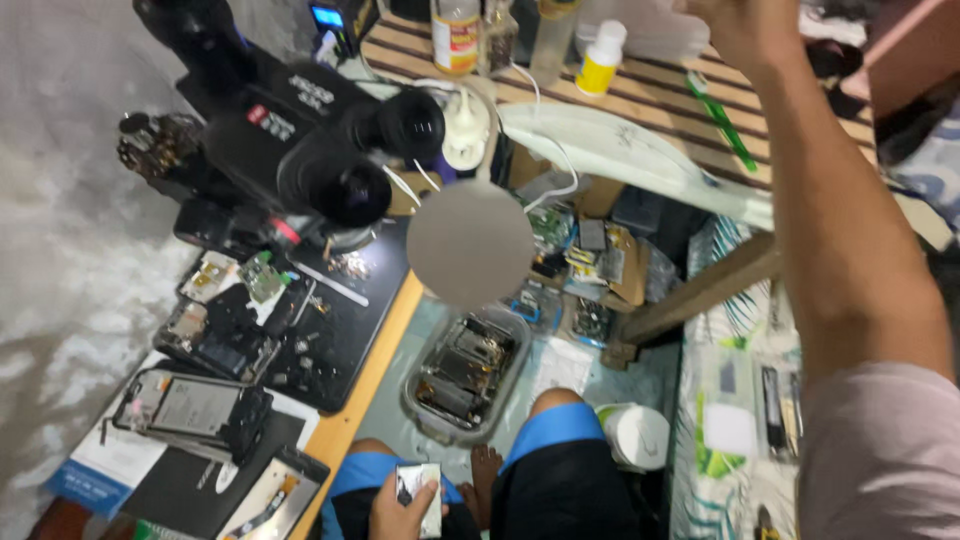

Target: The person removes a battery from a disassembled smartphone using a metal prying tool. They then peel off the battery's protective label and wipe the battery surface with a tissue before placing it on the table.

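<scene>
Black microscope (300, 140), blue-black shorts (555, 470)

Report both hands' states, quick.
Left hand: closed on a small shiny flat part in the lap.
Right hand: raised to the frame's top edge, fingers cut off; cannot be told.

Left hand (405, 512) grips a small silvery phone part (420, 492); right hand (735, 25), partly cropped, seems raised over the slatted table (650, 90).

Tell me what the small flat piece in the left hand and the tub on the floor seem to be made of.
The small flat piece in the left hand looks like shiny metal or glass: it reflects light. The tub looks like clear plastic, since the parts inside show through its wall.
</scene>
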